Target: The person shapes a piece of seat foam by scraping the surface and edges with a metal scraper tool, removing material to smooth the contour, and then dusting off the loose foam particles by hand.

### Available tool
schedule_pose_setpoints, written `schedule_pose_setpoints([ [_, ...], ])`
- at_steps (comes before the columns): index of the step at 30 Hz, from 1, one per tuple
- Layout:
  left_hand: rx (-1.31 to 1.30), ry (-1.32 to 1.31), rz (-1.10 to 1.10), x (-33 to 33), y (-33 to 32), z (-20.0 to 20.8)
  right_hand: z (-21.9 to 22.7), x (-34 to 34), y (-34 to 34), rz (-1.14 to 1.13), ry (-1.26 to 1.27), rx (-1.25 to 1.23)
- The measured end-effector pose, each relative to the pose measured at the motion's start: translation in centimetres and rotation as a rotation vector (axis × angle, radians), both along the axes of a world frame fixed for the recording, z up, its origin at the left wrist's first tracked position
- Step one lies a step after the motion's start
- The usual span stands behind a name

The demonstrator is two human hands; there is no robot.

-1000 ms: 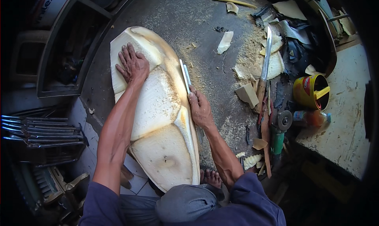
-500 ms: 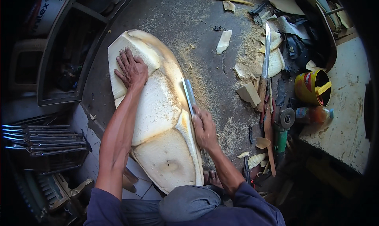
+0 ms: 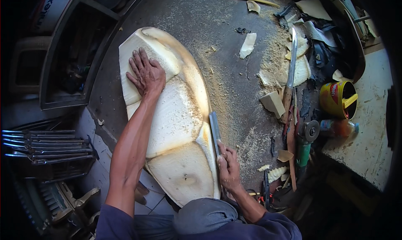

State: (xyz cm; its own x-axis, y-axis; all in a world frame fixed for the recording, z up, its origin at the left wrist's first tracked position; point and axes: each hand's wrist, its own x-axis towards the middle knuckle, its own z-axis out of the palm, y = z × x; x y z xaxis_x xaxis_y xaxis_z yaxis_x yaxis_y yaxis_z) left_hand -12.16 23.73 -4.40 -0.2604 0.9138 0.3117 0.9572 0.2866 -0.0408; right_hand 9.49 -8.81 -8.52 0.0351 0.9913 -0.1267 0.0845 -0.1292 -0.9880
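Cream foam [image 3: 172, 122], shaped like a seat pad, lies from bottom centre toward upper left of the frame. Lower right of centre, the right hand [image 3: 228, 166] grips a flat grey tool [image 3: 215, 127] along the foam's edge; farther, the left hand [image 3: 147, 73] rests open upon the foam. Smoothing this edge seems in hand; the next stroke calls for even pressure.

The cream foam [image 3: 173, 118] looks matt and rough, the held blade [image 3: 215, 126] smooth metal, the trousers [image 3: 205, 217] cloth.
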Motion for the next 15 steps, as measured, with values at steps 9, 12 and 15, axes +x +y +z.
schedule_pose_setpoints([
  [9, 0.042, 0.045, -0.017, -0.7, -1.5, -1.5, -1.0, -1.9, 13.6, -0.049, 0.016, -0.196],
  [12, 0.089, 0.048, -0.015, -0.6, -1.5, -1.0, -0.7, -0.9, 1.7, -0.006, 0.005, -0.069],
  [15, 0.102, 0.034, -0.053, -0.6, -1.1, -0.9, 0.8, -0.8, 1.5, -0.028, 0.005, -0.147],
])
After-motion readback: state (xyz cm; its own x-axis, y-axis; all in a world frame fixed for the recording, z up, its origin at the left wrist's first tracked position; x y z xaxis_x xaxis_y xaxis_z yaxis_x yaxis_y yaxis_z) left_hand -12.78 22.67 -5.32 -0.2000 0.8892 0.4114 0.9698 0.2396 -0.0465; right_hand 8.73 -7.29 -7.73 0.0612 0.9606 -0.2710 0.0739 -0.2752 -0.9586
